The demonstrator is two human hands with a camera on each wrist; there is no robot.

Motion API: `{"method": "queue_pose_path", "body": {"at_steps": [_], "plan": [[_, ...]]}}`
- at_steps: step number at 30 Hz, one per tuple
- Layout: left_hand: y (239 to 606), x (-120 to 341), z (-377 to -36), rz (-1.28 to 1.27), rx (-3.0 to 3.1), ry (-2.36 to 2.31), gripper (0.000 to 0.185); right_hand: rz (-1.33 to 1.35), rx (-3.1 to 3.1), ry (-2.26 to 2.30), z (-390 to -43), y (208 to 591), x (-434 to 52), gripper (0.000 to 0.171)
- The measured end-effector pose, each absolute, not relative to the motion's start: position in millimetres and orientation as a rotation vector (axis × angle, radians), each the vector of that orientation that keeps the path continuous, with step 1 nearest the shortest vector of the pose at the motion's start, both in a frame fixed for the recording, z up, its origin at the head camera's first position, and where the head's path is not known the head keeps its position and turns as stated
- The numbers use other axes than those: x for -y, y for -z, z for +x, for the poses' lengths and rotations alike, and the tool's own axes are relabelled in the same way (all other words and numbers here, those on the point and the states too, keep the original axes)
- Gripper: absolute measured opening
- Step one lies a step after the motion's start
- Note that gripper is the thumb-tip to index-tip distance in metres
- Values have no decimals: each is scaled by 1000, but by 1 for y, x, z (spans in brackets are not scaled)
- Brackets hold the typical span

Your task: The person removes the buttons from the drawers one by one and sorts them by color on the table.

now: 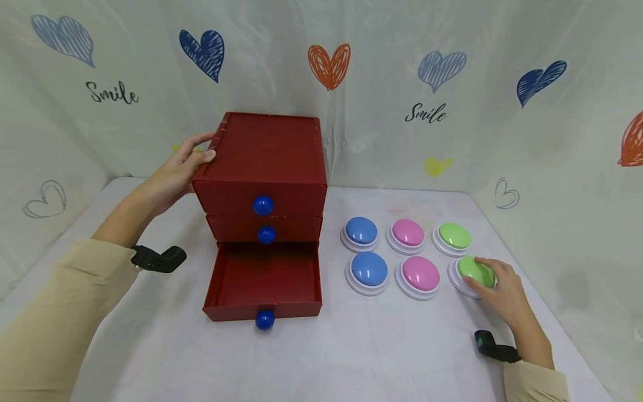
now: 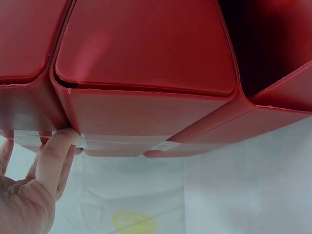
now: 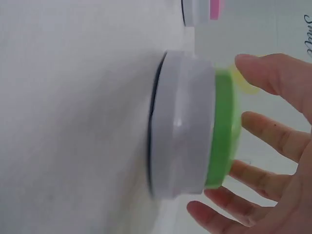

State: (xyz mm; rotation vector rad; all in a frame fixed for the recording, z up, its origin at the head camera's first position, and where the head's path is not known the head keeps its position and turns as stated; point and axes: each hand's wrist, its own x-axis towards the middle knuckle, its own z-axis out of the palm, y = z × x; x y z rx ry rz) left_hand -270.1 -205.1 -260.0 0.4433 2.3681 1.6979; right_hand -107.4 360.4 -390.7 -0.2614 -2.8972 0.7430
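Note:
A red three-drawer box [image 1: 271, 148] with blue round knobs stands on the table. Its bottom drawer [image 1: 268, 279] is pulled out and bare inside; the upper two are closed. My left hand [image 1: 173, 173] holds the box at its upper left side, thumb over the top edge. In the left wrist view, bent fingers [image 2: 58, 146] meet the side wall by the seam between the upper sections. My right hand [image 1: 507, 293] rests with spread fingers over the near green push button [image 1: 474, 272]. In the right wrist view, its fingertips lie about the green dome [image 3: 223, 129].
Left of the near green button are a pink button [image 1: 421, 273] and a blue button [image 1: 369, 269]. Behind them stand another blue button [image 1: 361, 230], a pink one [image 1: 408, 232] and a green one [image 1: 454, 235]. A white curtain [image 1: 372, 72] printed with hearts encloses the table.

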Motion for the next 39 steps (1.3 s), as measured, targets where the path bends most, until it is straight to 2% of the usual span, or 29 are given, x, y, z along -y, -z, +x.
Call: {"method": "queue_pose_path", "body": {"at_steps": [10, 26, 33, 39], "plan": [[258, 205, -270, 436, -2371, -1687, 57, -111, 2702, -769, -108, 363, -322, 49], [259, 204, -269, 441, -2379, -1686, 58, 611, 2582, -715, -102, 312, -209, 37], [260, 205, -269, 446, -2374, -1697, 57, 845, 2803, -852, -96, 305, -158, 28], [260, 206, -269, 456, -2375, -1693, 56, 1027, 3116, -941, -95, 306, -116, 33]]}}
